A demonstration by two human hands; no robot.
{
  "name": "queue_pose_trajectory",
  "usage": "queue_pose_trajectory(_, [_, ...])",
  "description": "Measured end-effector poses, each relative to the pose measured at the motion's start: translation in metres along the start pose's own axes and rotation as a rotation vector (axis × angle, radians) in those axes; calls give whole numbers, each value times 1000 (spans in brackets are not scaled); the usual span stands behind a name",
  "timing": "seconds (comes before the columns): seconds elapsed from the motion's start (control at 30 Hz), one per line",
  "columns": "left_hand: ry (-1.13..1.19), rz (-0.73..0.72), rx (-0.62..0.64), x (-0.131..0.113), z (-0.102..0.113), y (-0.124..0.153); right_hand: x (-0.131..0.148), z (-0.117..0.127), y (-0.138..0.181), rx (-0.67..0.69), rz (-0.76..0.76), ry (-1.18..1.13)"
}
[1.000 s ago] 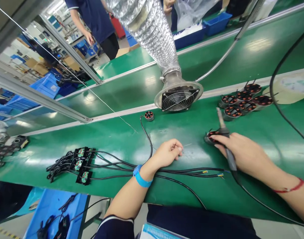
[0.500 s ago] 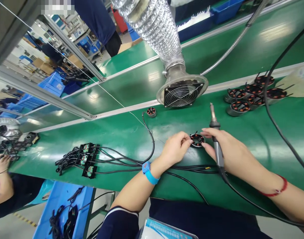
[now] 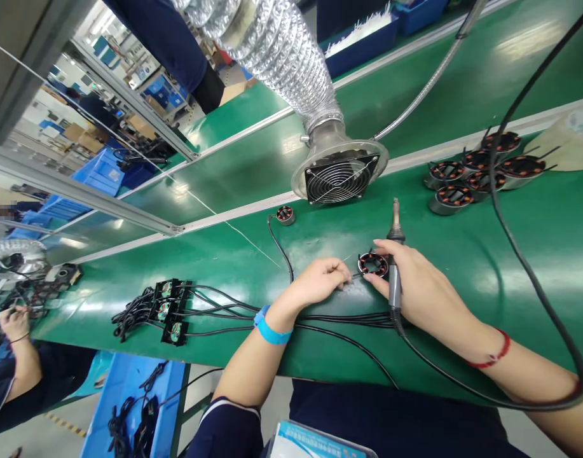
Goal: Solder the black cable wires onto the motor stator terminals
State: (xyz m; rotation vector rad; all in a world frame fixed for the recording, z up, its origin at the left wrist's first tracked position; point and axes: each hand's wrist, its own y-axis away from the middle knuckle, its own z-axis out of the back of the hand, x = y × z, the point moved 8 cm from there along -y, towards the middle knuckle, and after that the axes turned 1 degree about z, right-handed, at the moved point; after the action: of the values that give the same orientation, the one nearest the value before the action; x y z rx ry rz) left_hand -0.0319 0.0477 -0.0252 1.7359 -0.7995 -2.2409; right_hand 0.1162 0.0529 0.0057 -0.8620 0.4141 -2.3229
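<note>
A small round motor stator (image 3: 372,264) with copper coils lies on the green belt (image 3: 224,261) between my hands. My right hand (image 3: 418,289) is closed around a soldering iron (image 3: 395,267), tip pointing away, with its fingertips against the stator. My left hand (image 3: 320,282) rests on the belt just left of the stator, fingers pinched on a thin wire end. A blue strap (image 3: 271,331) sits on my left wrist. Black cables (image 3: 348,318) run under both hands.
A fume duct with a fan grille (image 3: 339,178) stands behind the stator. Several more stators (image 3: 477,172) sit at the right, one (image 3: 285,215) farther left. Small boards with black cables (image 3: 170,312) lie left. A blue bin (image 3: 129,407) is below. Another person's hand (image 3: 14,321) works at far left.
My right hand has slid the stator left across the belt to my left hand, which closed its fingers beside it. The soldering iron stayed in my right hand.
</note>
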Motion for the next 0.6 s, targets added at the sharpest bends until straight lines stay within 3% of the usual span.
queue_pose_trajectory(0.13, [138, 17, 81, -5, 0, 3, 1, 3, 4, -66, 23, 9])
queue_pose_trajectory(0.3, [210, -29, 137, -14, -11, -3, 4, 4, 3, -51, 109, 6])
queue_pose_trajectory(0.37, [205, -36, 102, -16, -11, -6, 3, 4, 2, -57, 110, 3])
queue_pose_trajectory(0.5, [136, -49, -101, -21, 3, -11, 0, 3, 3, -53, 95, -21])
queue_pose_trajectory(0.6, [17, -56, -122, -25, 6, -13, -4, 1, 5, -42, 73, -53])
